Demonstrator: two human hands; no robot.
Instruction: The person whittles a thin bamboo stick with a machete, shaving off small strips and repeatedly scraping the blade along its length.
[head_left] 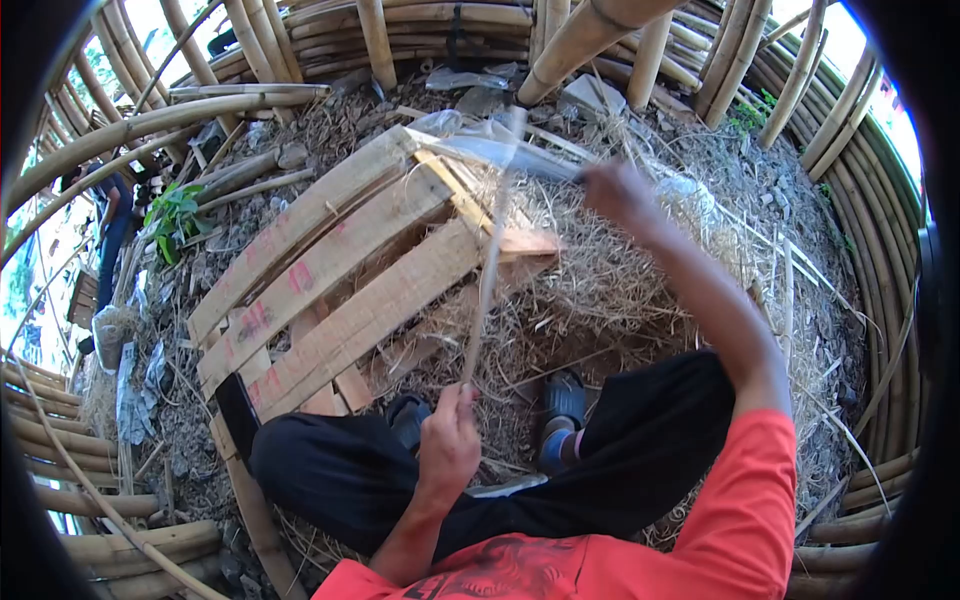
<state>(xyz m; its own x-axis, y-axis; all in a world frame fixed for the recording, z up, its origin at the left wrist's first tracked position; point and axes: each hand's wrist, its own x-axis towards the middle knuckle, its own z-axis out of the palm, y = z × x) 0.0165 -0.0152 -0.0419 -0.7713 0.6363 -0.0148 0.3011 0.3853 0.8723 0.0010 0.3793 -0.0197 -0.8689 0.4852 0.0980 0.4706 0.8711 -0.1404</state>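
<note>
My left hand is closed around the lower end of a long, thin bamboo strip, which stands up and away from me over the pallet's edge. In my right hand is the dark handle of a machete, its wide blade smeared by motion and pointing left. The blade overlaps the upper part of the strip in this view. Below the strip lie pale bamboo shavings, heaped in front of my feet. A slatted wooden pallet with red marks lies to the left of the strip.
Bamboo-pole walls curve around the work spot. A thick bamboo pole slants down at the back. On the pallet's near corner sits a black flat object. A green plant and a person are at the left.
</note>
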